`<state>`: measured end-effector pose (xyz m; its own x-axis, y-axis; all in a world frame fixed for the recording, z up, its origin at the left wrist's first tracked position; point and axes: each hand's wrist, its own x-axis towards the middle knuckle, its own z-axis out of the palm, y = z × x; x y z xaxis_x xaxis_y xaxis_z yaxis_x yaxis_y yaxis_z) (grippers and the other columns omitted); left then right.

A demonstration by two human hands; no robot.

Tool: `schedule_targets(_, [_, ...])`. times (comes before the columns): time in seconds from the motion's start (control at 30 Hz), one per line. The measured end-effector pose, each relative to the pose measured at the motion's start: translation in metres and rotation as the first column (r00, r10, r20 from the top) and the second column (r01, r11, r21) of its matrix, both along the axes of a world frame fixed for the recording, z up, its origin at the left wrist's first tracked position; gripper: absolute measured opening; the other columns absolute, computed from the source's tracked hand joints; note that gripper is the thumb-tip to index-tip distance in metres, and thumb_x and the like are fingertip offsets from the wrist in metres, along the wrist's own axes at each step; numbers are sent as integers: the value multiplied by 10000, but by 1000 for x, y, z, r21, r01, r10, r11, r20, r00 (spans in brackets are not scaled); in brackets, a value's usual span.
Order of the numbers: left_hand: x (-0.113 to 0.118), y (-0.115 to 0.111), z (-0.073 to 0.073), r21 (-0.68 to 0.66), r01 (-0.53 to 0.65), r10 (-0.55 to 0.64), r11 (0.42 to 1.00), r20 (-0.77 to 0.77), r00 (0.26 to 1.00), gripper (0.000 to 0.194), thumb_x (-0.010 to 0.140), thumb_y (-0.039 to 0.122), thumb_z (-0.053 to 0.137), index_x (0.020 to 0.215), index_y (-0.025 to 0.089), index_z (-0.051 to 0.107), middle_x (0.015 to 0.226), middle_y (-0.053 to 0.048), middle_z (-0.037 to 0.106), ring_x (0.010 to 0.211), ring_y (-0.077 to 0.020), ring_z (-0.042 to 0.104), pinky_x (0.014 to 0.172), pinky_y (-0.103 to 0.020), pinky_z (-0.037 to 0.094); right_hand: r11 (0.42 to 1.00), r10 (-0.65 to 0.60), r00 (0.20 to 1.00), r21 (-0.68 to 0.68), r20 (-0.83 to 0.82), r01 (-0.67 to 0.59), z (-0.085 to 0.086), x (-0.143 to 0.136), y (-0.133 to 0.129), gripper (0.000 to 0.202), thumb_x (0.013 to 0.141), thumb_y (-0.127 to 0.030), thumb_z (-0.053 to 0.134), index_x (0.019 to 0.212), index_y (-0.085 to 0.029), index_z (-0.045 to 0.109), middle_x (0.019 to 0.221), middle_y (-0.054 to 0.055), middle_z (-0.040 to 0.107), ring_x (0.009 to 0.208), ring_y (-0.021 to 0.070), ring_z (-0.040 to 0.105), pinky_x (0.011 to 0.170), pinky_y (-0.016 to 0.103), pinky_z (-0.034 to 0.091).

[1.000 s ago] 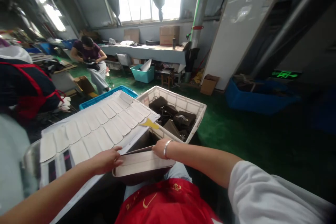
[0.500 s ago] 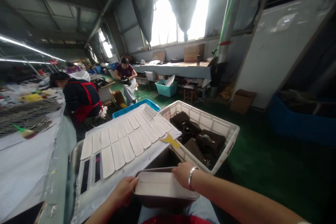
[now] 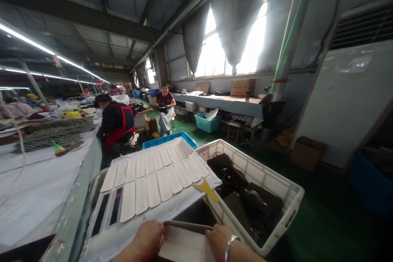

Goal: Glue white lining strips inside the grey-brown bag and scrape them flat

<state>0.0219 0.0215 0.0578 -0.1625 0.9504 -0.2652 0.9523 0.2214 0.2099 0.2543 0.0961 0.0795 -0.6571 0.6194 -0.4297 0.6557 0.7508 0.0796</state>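
Note:
Low in front of me is a box-shaped bag body point(image 3: 184, 243) with a pale lining and a dark rim; its lower part is cut off by the picture edge. My left hand point(image 3: 149, 235) is closed on the left end of its far rim. At the right end of that rim, my right hand point(image 3: 220, 239), with a silver bracelet at the wrist, grips it too. Just beyond, white round-ended strips point(image 3: 153, 192) lie in two rows on a paper-covered board point(image 3: 181, 213). A yellow scraper point(image 3: 206, 190) rests at the board's right edge.
A white crate point(image 3: 291, 208) of dark bags point(image 3: 245, 196) stands at right, a blue crate point(image 3: 187, 139) behind the board. The long table point(image 3: 46, 180) on the left carries stacked dark pieces. A worker in a red apron point(image 3: 119, 123) sits beside it; another person point(image 3: 166, 106) sits farther back.
The view has tilted up and swung left. My hands and the bag body sit lower in the picture. My left hand has shifted from the bag's left side to its far rim.

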Motion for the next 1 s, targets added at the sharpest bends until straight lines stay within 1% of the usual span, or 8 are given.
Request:
schedule_targets(0.13, [1,2,1,4,-19,19,1000,-63,998,253,737,224,463,816,143,689,918,-169,690,918,-299,631,840,-390,450,1000,-15,1000,-13,-15,15,-3,1,1,409,637,-128,658,1045,-129,632,929,160,664,846,294,643,714,384,528])
schedule_targets(0.3, [3,1,-4,2,-20,20,1000,-103,994,274,773,169,414,873,148,668,912,-155,688,910,-274,634,818,-375,450,1000,21,1000,-11,-23,-21,-10,4,6,419,620,-141,668,1036,-126,626,914,169,657,814,296,645,684,383,531])
schedule_targets(0.5, [0,1,-9,0,19,-19,1000,-119,993,345,745,80,389,1024,155,579,926,-145,686,880,-288,643,736,-376,452,1000,-8,999,-29,-50,6,-18,4,11,360,654,-179,645,1013,-152,636,897,161,660,802,300,647,657,389,533])
schedule_targets(0.57, [-4,1,-9,26,11,-9,1000,-83,996,346,739,72,399,1041,183,527,936,-111,682,874,-254,643,716,-329,437,1000,-7,998,-24,-56,6,-20,4,12,370,644,-182,657,1011,-150,633,895,163,657,790,294,648,648,382,532])
schedule_targets(0.7, [-10,-1,-12,106,-99,86,989,118,989,167,738,75,403,815,221,428,745,-4,621,731,-165,608,643,-237,384,999,43,998,-21,-41,-44,-20,4,12,357,634,-154,652,990,-131,633,843,139,656,787,284,635,620,368,531])
schedule_targets(0.77, [-11,-3,-14,127,-161,134,979,200,970,175,735,57,384,771,227,373,668,27,563,668,-144,577,621,-220,366,996,79,996,-30,-39,-80,-18,4,11,321,633,-135,640,954,-128,641,806,120,654,795,282,626,605,354,529])
schedule_targets(0.93, [-5,-5,-13,183,-171,127,968,230,965,177,746,60,380,800,229,379,688,23,543,678,-147,576,618,-221,353,999,42,998,-5,-43,-42,-11,4,9,341,625,-140,647,966,-138,629,834,117,654,757,259,631,602,333,523])
schedule_targets(1.0, [-3,-6,-13,193,-156,105,969,252,962,150,758,87,390,811,227,398,693,24,553,681,-146,583,617,-221,362,998,69,997,-5,-37,-69,-11,5,8,338,613,-131,661,949,-144,631,817,100,655,781,257,627,600,321,524])
